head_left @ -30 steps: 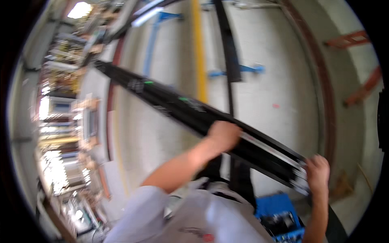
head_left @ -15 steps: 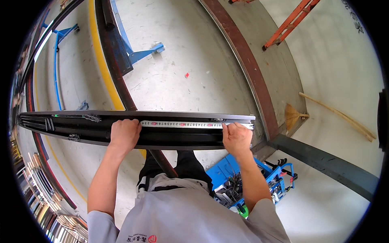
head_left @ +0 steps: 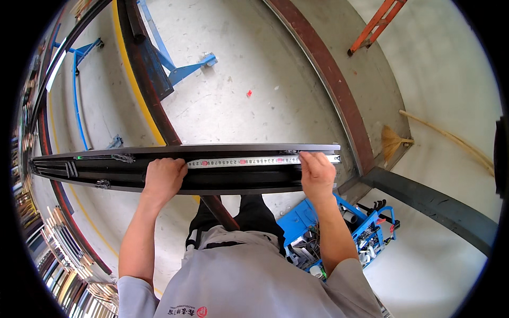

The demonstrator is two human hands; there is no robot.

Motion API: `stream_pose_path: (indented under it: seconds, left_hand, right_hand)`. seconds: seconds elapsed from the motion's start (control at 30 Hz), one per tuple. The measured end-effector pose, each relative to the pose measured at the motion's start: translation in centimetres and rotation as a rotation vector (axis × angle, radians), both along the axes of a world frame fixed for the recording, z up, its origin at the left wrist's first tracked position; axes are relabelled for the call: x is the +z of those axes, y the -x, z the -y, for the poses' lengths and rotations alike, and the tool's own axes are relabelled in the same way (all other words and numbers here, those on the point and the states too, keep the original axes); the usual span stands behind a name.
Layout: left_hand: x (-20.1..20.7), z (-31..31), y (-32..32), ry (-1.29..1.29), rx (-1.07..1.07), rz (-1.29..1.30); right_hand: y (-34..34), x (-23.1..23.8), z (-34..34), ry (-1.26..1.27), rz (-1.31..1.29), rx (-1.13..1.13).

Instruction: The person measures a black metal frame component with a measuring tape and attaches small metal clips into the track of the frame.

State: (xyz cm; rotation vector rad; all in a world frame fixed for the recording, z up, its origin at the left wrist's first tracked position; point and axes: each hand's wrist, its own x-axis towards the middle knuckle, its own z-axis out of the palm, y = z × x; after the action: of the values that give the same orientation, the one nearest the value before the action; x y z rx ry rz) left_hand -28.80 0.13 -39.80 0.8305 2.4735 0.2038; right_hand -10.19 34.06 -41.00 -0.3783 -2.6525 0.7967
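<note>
I have the tape (head_left: 238, 161) stretched along the black frame (head_left: 238, 183). My left hand (head_left: 165, 177) curls closed on it, its contents hidden; my right hand (head_left: 318, 177) pinches it near the frame's right end. I judge this step as lining up; next calls for straight, steady tension.

Running toward three o'clock, a long, flat white measuring tape (head_left: 260, 161) bears small black numerals (head_left: 222, 162) and red marks (head_left: 243, 161). Near seven o'clock, a light grey cloth shirt (head_left: 244, 275) carries dark lettering (head_left: 181, 311) beside a round red emblem (head_left: 202, 312).
</note>
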Motion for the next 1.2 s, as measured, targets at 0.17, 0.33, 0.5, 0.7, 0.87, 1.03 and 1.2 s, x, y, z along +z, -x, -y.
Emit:
stream_pose_path:
  seconds: [0.17, 0.33, 0.5, 0.7, 0.87, 1.03, 1.2]
  left_hand:
    - [3.2, -1.5, 0.6, -0.111, 0.166, 0.568]
    - [4.0, -3.1, -0.1, 0.073, 0.165, 0.904]
    - [3.6, -3.3, -0.9, 0.144, -0.026, 0.971]
    - [2.5, -2.0, -2.6, 0.154, -0.136, 0.966]
    - [2.8, -0.1, -3.8, 0.119, -0.013, 0.952]
    - [1.1, 3.7, -5.4, -0.054, 0.433, 1.037]
    - [-1.0, 7.6, -7.4, -0.322, 0.848, 1.136]
  right_hand:
    - [-0.3, 0.3, -1.0, 0.125, 0.049, -0.08]
    - [-0.7, -0.1, -1.3, 0.106, 0.054, -0.08]
    - [-0.8, -0.8, -1.3, 0.093, 0.054, -0.092]
    - [-1.0, -1.5, -1.2, 0.137, 0.032, -0.13]
    - [-1.2, -2.2, -1.3, 0.149, 0.025, -0.199]
    - [-1.6, -2.9, -1.6, 0.214, 0.017, -0.318]
    - [-0.9, -1.3, -1.0, -0.045, -0.003, 0.01]
